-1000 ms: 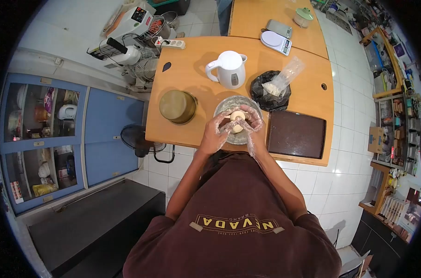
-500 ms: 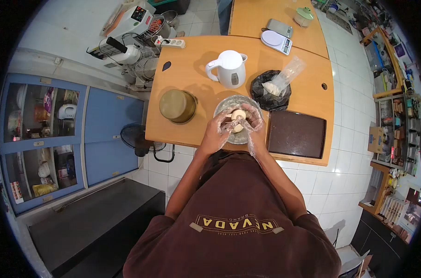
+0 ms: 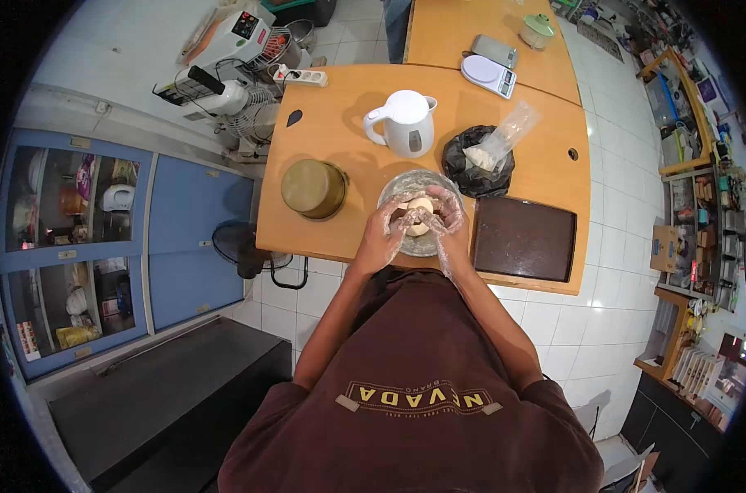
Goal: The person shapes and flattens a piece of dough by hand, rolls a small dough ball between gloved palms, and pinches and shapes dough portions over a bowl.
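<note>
Pale dough (image 3: 420,205) is held between my two hands, above a round bowl (image 3: 400,182) whose inside is dusted with flour. My left hand (image 3: 383,233) curls round the dough from the left side, its fingers floury. From the right, my right hand (image 3: 450,228) wraps it too, and the thumbs meet in front of it. Part of the dough is hidden behind the thumbs. To the right of the bowl lies a dark tray (image 3: 526,238). A black plastic bag (image 3: 459,170) holding a clear bag of white powder (image 3: 504,144) sits just behind.
On the wooden table (image 3: 324,107) are a white kettle (image 3: 408,131), an olive round container (image 3: 311,188) and a power strip (image 3: 304,77). A white scale (image 3: 486,72) is farther back. A black fan (image 3: 240,246) stands left of the table, and someone's leg (image 3: 396,29) shows beyond it.
My thumbs and fingers have shifted slightly on the dough. Both hands are still over the bowl, and nothing else has visibly moved.
</note>
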Demonstrator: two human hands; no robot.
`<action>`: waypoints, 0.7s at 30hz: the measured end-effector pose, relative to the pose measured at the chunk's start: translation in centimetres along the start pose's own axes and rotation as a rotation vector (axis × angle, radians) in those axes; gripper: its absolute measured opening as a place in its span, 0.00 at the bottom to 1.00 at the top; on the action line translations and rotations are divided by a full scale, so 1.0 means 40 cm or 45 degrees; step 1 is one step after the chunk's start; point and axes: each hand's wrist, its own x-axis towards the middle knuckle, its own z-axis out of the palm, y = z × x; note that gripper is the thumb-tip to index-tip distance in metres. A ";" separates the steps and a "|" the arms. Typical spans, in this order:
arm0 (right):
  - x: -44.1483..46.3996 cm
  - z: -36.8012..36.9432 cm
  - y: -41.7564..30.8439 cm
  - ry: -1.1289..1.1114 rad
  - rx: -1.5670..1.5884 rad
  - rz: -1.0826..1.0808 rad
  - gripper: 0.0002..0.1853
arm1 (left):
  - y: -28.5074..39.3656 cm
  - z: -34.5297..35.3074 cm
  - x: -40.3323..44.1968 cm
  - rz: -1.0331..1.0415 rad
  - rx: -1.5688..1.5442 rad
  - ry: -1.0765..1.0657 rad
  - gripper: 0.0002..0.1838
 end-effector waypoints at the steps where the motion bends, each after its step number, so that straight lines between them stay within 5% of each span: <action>1: -0.001 0.003 -0.003 0.013 0.005 -0.006 0.28 | -0.020 0.006 0.003 -0.003 -0.125 -0.001 0.22; 21: 0.003 -0.004 -0.011 0.021 0.011 0.017 0.27 | -0.061 -0.019 0.018 0.052 0.111 -0.054 0.20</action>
